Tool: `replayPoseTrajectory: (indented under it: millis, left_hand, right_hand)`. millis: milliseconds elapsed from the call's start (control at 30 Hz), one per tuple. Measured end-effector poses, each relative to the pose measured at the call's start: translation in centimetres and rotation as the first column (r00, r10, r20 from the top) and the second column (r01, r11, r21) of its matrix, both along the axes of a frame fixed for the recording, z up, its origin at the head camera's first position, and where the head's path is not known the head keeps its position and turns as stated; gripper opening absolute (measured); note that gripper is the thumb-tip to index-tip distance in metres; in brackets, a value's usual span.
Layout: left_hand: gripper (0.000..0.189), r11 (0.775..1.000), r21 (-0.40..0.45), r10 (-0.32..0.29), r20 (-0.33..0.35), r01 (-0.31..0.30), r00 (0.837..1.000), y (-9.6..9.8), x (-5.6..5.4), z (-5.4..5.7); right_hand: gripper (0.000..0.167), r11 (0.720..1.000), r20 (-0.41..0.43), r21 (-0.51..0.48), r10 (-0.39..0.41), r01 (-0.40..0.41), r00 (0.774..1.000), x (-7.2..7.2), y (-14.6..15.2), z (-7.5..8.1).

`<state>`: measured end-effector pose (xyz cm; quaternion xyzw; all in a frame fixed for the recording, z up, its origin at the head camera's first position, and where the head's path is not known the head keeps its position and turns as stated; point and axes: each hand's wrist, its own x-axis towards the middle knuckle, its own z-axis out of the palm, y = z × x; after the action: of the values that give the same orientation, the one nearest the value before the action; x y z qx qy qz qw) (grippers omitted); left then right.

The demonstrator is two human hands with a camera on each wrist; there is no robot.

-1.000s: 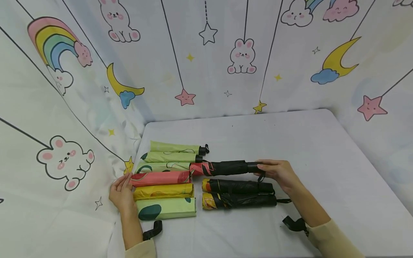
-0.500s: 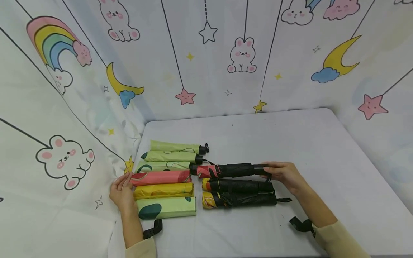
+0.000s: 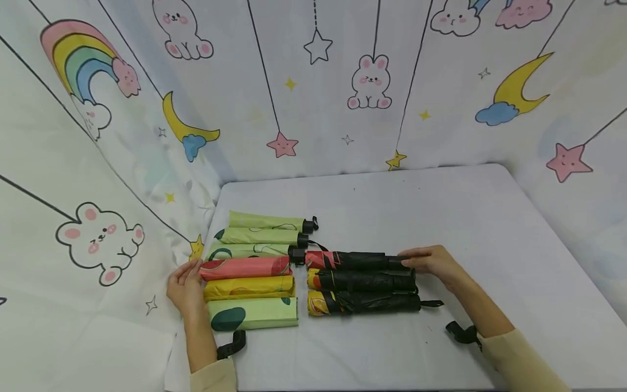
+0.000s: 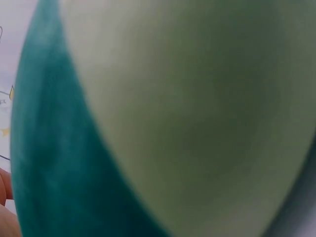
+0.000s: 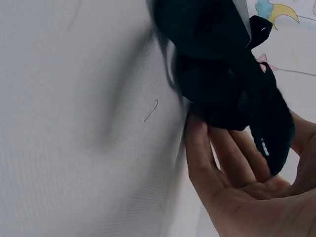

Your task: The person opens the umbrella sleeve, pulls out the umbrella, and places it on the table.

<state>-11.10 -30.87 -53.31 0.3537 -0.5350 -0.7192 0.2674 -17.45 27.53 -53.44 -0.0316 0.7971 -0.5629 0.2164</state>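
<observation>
My left hand (image 3: pixel 186 288) pinches the left end of a red folded umbrella (image 3: pixel 245 268) with dark prints, lying flat at the table's left. To its right lies a black-and-red folded umbrella (image 3: pixel 360 260), nearly in line with it. My right hand (image 3: pixel 435 261) holds the black handle end of that one, its fingertips at the handle's tip. In the right wrist view, the fingers (image 5: pixel 197 148) reach the dark handle beside a hanging strap (image 5: pixel 274 128). A green umbrella (image 4: pixel 197 98) with a teal patch fills most of the left wrist view.
Three green umbrellas (image 3: pixel 259 236) lie behind the red one, black ends pointing right. A yellow one (image 3: pixel 250 287) and a thicker green one (image 3: pixel 254 314) lie in front. Two black-and-yellow umbrellas (image 3: pixel 367 302) lie at centre. A patterned cloth (image 3: pixel 313 109) hangs behind the table.
My right hand has moved the black-and-red umbrella right and slightly toward me, off the red one's end. The black end of a green umbrella now shows beside it. My left hand has stayed put.
</observation>
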Motion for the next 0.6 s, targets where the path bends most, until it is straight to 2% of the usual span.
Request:
replayPoseTrajectory:
  millis: [100,233,333,433,600]
  left_hand:
    - [0.032,0.998,-0.052,0.019,0.023,-0.018,1.000,0.0,-0.2,0.3]
    - [0.029,0.991,-0.130,0.039,0.012,-0.037,0.999,0.0,-0.5,0.7]
    - [0.030,0.982,-0.188,0.028,0.025,-0.023,0.999,0.2,-0.8,1.3]
    - [0.031,0.964,-0.265,-0.008,0.061,0.024,0.998,0.4,-1.1,2.0]
    - [0.035,0.925,-0.348,-0.118,0.124,0.154,0.985,1.0,-2.2,3.1]
  right_hand:
    - [0.046,0.993,-0.056,0.111,0.038,-0.032,0.998,-0.1,-0.5,0.7]
    - [0.042,0.982,-0.118,0.183,0.059,-0.037,0.991,-0.3,-1.8,2.2]
    - [0.040,0.973,-0.174,0.222,0.095,-0.054,0.980,-0.7,-3.6,3.2]
    - [0.037,0.966,-0.226,0.245,0.136,-0.079,0.965,-1.2,-6.1,4.2]
    - [0.027,0.960,-0.295,0.247,0.206,-0.134,0.933,-2.2,-10.9,5.4]
